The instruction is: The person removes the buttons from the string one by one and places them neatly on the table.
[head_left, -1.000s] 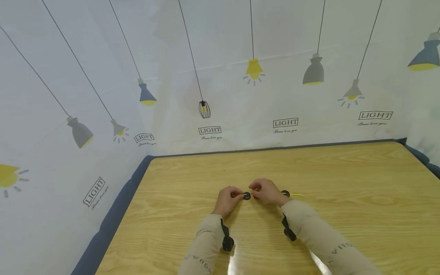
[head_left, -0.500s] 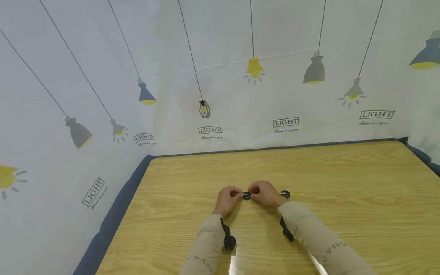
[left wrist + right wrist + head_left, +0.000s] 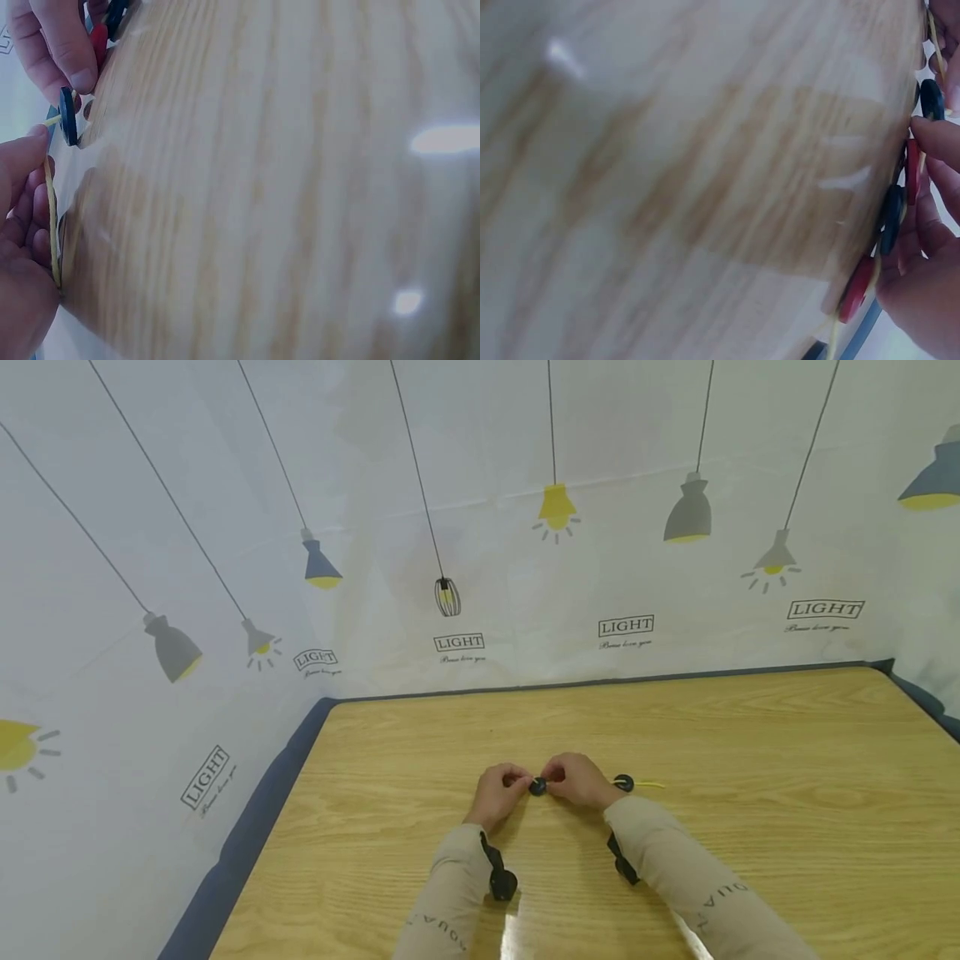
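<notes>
A yellow string [image 3: 52,217] runs through a dark blue button-like disc [image 3: 537,787] between my two hands. My left hand [image 3: 495,797] pinches the string just left of this disc, and the string's tail hangs down along the palm in the left wrist view. On the disc's other side, my right hand [image 3: 577,779] has thumb and finger together on the string. Under the right palm, a red disc [image 3: 912,171], a dark disc [image 3: 891,219] and another red disc [image 3: 857,289] sit on the string. Whether the right fingertips also touch the near disc is hard to tell.
Another dark disc [image 3: 623,782] lies on the wooden table [image 3: 420,735] right of the right wrist, with a yellow string end [image 3: 649,785] trailing past it. A lamp-printed cloth [image 3: 517,568] stands behind the table. Black wrist cameras [image 3: 502,884] hang below the sleeves.
My right hand has moved slightly left, up to the dark disc, covering a red bit that showed beside it a second ago. The left hand stays almost in place.
</notes>
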Action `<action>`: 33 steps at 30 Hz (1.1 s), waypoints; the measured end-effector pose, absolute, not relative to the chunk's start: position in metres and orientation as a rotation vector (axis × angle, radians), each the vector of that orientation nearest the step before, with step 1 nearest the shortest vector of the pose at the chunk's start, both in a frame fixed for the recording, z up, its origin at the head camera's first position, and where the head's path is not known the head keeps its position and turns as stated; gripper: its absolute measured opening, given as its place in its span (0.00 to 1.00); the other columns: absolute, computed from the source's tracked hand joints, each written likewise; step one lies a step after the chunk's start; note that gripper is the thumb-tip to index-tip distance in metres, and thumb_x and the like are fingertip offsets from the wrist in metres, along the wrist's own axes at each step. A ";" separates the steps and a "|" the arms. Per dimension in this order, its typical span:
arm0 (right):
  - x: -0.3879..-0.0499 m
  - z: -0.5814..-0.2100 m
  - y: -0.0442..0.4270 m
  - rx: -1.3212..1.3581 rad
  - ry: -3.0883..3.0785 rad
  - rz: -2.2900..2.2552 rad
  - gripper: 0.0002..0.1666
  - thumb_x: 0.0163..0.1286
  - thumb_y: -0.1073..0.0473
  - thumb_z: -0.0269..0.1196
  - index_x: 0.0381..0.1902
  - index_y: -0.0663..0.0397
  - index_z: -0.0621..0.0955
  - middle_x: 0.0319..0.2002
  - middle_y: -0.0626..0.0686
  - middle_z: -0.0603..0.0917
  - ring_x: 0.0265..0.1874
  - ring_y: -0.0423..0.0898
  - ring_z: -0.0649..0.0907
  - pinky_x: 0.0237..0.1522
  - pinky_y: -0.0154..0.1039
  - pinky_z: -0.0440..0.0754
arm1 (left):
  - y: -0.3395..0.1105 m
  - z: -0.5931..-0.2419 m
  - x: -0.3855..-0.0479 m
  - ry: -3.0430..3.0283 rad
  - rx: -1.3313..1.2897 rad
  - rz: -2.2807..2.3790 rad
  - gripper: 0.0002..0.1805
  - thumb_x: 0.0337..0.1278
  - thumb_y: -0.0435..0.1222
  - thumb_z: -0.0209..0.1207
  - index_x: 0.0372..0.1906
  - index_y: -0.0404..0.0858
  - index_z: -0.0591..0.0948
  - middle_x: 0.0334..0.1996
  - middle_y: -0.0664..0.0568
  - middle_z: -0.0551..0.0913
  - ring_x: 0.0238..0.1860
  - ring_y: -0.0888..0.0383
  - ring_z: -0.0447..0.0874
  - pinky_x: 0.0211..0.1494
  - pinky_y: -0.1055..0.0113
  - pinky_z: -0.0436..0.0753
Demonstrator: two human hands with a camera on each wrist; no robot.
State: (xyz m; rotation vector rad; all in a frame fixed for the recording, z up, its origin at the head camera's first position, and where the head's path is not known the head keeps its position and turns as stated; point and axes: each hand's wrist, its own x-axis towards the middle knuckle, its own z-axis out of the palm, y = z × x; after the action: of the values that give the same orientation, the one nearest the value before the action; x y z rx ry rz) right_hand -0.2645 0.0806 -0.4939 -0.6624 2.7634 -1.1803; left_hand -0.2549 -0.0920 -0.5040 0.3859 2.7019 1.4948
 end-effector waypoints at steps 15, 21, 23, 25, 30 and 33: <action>-0.262 -0.489 0.081 -0.709 2.787 -1.164 0.03 0.55 0.65 0.63 0.24 0.57 0.80 0.23 0.47 0.79 0.24 0.39 0.74 0.30 0.36 0.72 | -0.093 -0.503 -0.256 2.694 0.308 1.524 0.06 0.54 0.33 0.57 0.30 0.34 0.81 0.28 0.52 0.79 0.28 0.63 0.72 0.34 0.71 0.72; -0.261 -0.485 0.086 -0.794 2.796 -1.174 0.02 0.55 0.67 0.62 0.25 0.61 0.81 0.24 0.49 0.80 0.26 0.41 0.76 0.32 0.38 0.73 | -0.090 -0.503 -0.257 2.688 0.329 1.541 0.06 0.54 0.33 0.57 0.31 0.33 0.81 0.29 0.51 0.80 0.29 0.63 0.73 0.36 0.71 0.73; -0.261 -0.485 0.087 -0.790 2.796 -1.171 0.02 0.55 0.67 0.62 0.26 0.62 0.81 0.25 0.49 0.81 0.27 0.42 0.76 0.33 0.38 0.74 | -0.089 -0.503 -0.257 2.683 0.336 1.547 0.06 0.54 0.33 0.57 0.30 0.33 0.81 0.29 0.50 0.80 0.30 0.63 0.73 0.36 0.70 0.73; -0.261 -0.484 0.088 -0.785 2.799 -1.164 0.02 0.55 0.68 0.62 0.27 0.63 0.81 0.25 0.50 0.81 0.28 0.43 0.77 0.33 0.39 0.74 | -0.090 -0.502 -0.257 2.675 0.351 1.550 0.06 0.54 0.33 0.57 0.30 0.32 0.81 0.29 0.50 0.80 0.30 0.63 0.73 0.36 0.70 0.73; -0.259 -0.483 0.088 -0.772 2.830 -1.146 0.03 0.53 0.70 0.62 0.27 0.63 0.82 0.25 0.50 0.81 0.27 0.43 0.77 0.32 0.39 0.74 | -0.090 -0.500 -0.257 2.636 0.359 1.549 0.07 0.54 0.33 0.57 0.31 0.32 0.81 0.29 0.51 0.79 0.29 0.63 0.72 0.35 0.71 0.72; -0.259 -0.483 0.089 -0.751 2.844 -1.143 0.03 0.54 0.69 0.62 0.27 0.61 0.82 0.26 0.51 0.81 0.27 0.43 0.77 0.32 0.39 0.74 | -0.090 -0.498 -0.256 2.625 0.362 1.553 0.07 0.54 0.33 0.57 0.31 0.32 0.81 0.29 0.50 0.79 0.29 0.63 0.72 0.36 0.70 0.73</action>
State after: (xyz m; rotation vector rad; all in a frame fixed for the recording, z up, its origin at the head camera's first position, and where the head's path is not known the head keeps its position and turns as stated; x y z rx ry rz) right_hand -0.2587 0.0888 -0.4831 -0.7510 2.8445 -1.1434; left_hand -0.2562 -0.0902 -0.4983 0.3615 2.6250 1.5534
